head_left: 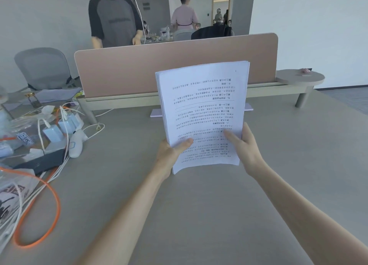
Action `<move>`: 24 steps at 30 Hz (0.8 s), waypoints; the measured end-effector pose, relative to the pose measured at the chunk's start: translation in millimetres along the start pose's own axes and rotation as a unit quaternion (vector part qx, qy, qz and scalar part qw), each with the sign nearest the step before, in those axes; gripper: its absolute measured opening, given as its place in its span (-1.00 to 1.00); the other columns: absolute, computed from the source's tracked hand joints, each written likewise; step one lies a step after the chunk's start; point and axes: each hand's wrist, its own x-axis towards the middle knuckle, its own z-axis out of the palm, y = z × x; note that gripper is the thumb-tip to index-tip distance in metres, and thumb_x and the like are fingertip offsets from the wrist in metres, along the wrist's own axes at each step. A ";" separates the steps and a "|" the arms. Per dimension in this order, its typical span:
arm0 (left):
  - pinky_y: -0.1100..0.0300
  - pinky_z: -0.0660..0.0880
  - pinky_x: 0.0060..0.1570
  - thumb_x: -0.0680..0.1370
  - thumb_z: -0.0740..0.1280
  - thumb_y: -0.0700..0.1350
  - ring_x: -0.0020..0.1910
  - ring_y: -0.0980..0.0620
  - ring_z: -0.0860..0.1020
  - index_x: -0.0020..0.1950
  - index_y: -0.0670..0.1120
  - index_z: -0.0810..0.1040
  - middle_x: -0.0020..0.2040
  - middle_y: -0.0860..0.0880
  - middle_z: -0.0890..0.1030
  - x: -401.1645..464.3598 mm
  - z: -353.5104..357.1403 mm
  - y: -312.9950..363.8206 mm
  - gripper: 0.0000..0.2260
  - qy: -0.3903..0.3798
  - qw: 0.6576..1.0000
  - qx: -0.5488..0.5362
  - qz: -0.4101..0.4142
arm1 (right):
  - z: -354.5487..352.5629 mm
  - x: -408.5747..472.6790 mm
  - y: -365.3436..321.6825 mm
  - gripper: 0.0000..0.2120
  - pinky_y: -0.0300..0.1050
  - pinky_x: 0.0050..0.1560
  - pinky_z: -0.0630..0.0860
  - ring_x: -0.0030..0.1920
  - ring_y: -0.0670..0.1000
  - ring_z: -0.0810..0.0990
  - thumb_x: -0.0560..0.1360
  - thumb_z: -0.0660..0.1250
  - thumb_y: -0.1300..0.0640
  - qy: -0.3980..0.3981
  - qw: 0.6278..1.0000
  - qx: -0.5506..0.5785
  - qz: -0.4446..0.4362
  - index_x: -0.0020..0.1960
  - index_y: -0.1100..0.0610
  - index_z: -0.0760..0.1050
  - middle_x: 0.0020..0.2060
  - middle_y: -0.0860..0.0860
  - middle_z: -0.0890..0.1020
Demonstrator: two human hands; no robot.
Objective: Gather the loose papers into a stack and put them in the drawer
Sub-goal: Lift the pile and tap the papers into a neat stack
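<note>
While both hands grip the paper stack (203, 113) | I see one sheet (156, 113) far on desk (219, 205) | drawer unseen.

White papers (203, 109) with black print, grey table (199, 215), pink-brown divider (129, 69), orange cable (53, 201).

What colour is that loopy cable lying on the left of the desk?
Bright orange. The cable shows best in the head view, at lower left.
</note>
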 end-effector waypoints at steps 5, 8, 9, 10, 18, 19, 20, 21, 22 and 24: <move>-0.02 0.62 0.07 0.53 0.46 -0.19 0.06 -0.05 0.71 0.08 -0.03 0.69 0.06 -0.03 0.75 0.2 -2.4 13.0 -0.85 -0.003 0.999 -0.022 0.036 | -1.6 12.9 -24.9 -0.66 0.23 0.30 0.55 0.23 -0.01 0.67 0.53 0.41 -0.02 -0.007 0.999 0.024 -0.044 0.27 -0.05 0.45 0.13 -0.25 0.69; 0.04 0.64 0.00 0.51 0.49 -0.17 -0.02 0.04 0.73 -0.04 0.06 0.71 -0.05 0.06 0.76 -2.6 4.1 7.3 -0.88 0.028 0.999 -0.011 0.034 | 3.9 15.6 -27.7 -0.66 0.20 0.32 0.54 0.25 -0.03 0.65 0.55 0.37 -0.04 0.002 0.998 0.010 -0.056 0.31 -0.12 0.44 0.04 -0.39 0.66; 0.04 0.64 0.01 0.51 0.50 -0.15 -0.03 0.08 0.73 -0.08 0.08 0.71 -0.07 0.08 0.76 -3.4 6.0 3.0 -0.89 0.041 0.999 -0.003 0.031 | 5.4 15.2 -22.7 -0.70 0.21 0.32 0.53 0.25 -0.03 0.64 0.55 0.35 -0.06 0.005 0.998 0.004 -0.055 0.27 -0.20 0.46 0.09 -0.34 0.67; 0.05 0.64 0.01 0.51 0.51 -0.12 -0.04 0.11 0.72 -0.10 0.09 0.71 -0.08 0.11 0.76 -3.4 7.3 -0.1 -0.91 0.049 0.998 0.005 0.029 | 6.8 14.4 -17.1 -0.75 0.23 0.32 0.52 0.25 -0.03 0.64 0.55 0.33 -0.07 0.008 0.999 0.004 -0.049 0.21 -0.27 0.47 0.12 -0.28 0.69; 0.24 0.62 -0.10 0.49 0.52 -0.15 -0.09 0.20 0.71 -0.04 0.09 0.68 -0.12 0.18 0.75 -1.7 9.6 5.9 -0.86 0.026 0.999 0.026 0.036 | 5.5 6.5 -8.8 -0.79 0.20 0.26 0.56 0.19 -0.04 0.65 0.61 0.29 0.01 0.049 0.995 -0.004 -0.085 0.06 -0.33 0.41 0.14 -0.15 0.67; 0.25 0.61 -0.12 0.49 0.52 -0.17 -0.11 0.21 0.71 -0.04 0.09 0.67 -0.13 0.19 0.74 -3.1 9.6 1.2 -0.84 0.031 0.999 0.027 0.029 | 5.7 4.8 -4.1 -0.80 0.19 0.26 0.57 0.17 -0.06 0.65 0.62 0.29 0.02 0.044 0.996 -0.010 -0.077 0.06 -0.32 0.42 0.11 -0.17 0.67; 0.24 0.60 -0.11 0.49 0.52 -0.17 -0.10 0.20 0.71 -0.04 0.08 0.67 -0.13 0.18 0.74 -4.0 9.4 -2.4 -0.84 0.040 0.999 0.027 0.024 | 6.2 2.6 0.6 -0.79 0.17 0.26 0.57 0.15 -0.08 0.65 0.63 0.29 0.04 0.041 0.997 -0.016 -0.068 0.07 -0.31 0.43 0.09 -0.19 0.67; 0.20 0.61 -0.09 0.49 0.52 -0.16 -0.07 0.16 0.71 -0.04 0.07 0.68 -0.11 0.16 0.75 -4.3 8.9 -3.7 -0.86 0.051 0.998 0.026 0.022 | 6.3 0.9 4.0 -0.80 0.15 0.26 0.57 0.16 -0.08 0.65 0.64 0.28 0.05 0.040 0.997 -0.017 -0.059 0.08 -0.28 0.45 0.09 -0.18 0.67; 0.16 0.62 -0.06 0.50 0.51 -0.14 -0.05 0.12 0.72 -0.04 0.06 0.68 -0.10 0.14 0.75 -3.2 8.1 -4.2 -0.89 0.058 0.998 0.022 0.023 | 6.0 0.3 6.0 -0.84 0.13 0.26 0.57 0.17 -0.05 0.65 0.65 0.28 0.07 0.039 0.998 -0.012 -0.053 0.11 -0.22 0.47 0.10 -0.13 0.67; 0.10 0.64 -0.01 0.52 0.49 -0.10 -0.05 0.10 0.72 -0.05 0.06 0.69 -0.10 0.12 0.76 -0.1 7.3 -3.9 -0.94 0.060 0.998 0.016 0.029 | 5.3 1.2 7.6 -0.91 0.13 0.24 0.56 0.20 0.03 0.65 0.65 0.27 0.07 0.043 0.998 -0.009 -0.045 0.15 -0.03 0.49 0.13 0.00 0.67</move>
